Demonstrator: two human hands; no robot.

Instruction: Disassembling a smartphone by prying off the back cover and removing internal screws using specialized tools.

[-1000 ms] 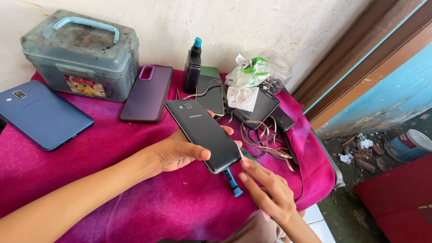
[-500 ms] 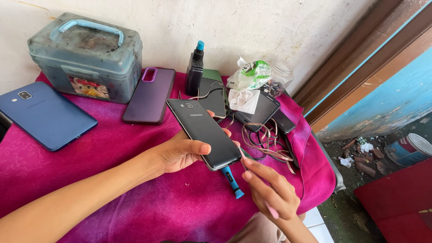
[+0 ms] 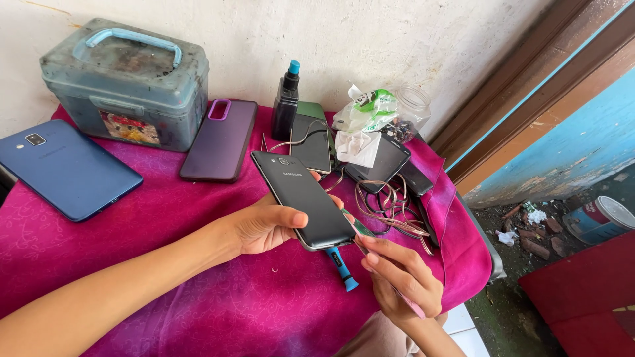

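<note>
Left hand (image 3: pixel 264 228) grips a black slab smartphone (image 3: pixel 302 198), back up, tilted above the magenta-clothed desk (image 3: pixel 165 218). Right hand (image 3: pixel 403 277), just right of the phone, is clenched on a thin green flat tool (image 3: pixel 357 228) touching the phone's lower edge. Blue-handled screwdriver (image 3: pixel 342 270) lies under the phone.

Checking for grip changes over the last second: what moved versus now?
Little changed. The left hand keeps its hold on the black phone, back side up. The right hand keeps a thin flat tool at the phone's lower edge and has closed in slightly. Nothing was taken up or let go. The blue-handled screwdriver, blue phone, purple-cased phone and toolbox stayed put; only the camera shifted.
</note>
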